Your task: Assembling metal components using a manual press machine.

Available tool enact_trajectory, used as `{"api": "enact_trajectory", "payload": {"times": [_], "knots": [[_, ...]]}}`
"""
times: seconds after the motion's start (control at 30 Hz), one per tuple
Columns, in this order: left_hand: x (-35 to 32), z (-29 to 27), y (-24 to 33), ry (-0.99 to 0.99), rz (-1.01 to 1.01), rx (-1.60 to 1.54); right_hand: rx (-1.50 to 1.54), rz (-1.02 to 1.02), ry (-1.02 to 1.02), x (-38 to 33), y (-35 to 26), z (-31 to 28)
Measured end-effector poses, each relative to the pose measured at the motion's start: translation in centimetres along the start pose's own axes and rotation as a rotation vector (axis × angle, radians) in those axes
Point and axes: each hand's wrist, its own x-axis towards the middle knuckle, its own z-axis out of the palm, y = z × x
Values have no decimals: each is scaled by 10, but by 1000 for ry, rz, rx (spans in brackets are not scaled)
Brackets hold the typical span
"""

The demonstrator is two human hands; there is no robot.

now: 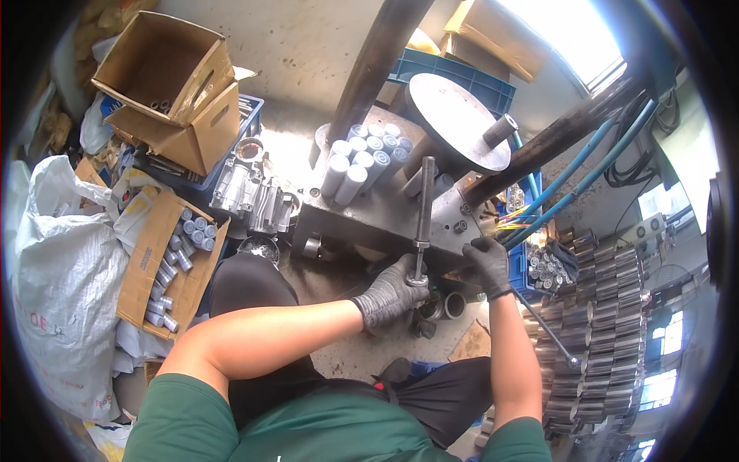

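Observation:
My left hand, in a dark grey glove, is closed around the lower end of an upright metal rod with a collar partway up and a round metal end piece at the fingers. The rod stands in front of the steel press table. My right hand, gloved too, is closed at the table's right front edge; what its curled fingers hold is hidden. A thin dark bar with a ball end slants down from beneath that wrist. Several grey cylinders stand grouped on the table's left.
A round steel plate and thick columns rise behind. Left are metal castings, an open carton and a cardboard tray of cylinders. Stacked metal tubes fill the right; blue hoses hang nearby.

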Motion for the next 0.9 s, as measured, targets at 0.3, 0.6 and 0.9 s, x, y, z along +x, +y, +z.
{"api": "enact_trajectory", "payload": {"times": [0.3, 0.6, 0.9], "knots": [[-11, -7, 36, 84, 453, -75, 1267, 75, -391, -113, 13, 45], [-6, -16, 31, 143, 469, -115, 1315, 159, -441, -123, 11, 77], [-3, -15, 19, 103, 470, -2, 1199, 122, -386, -130, 0, 82]]}}
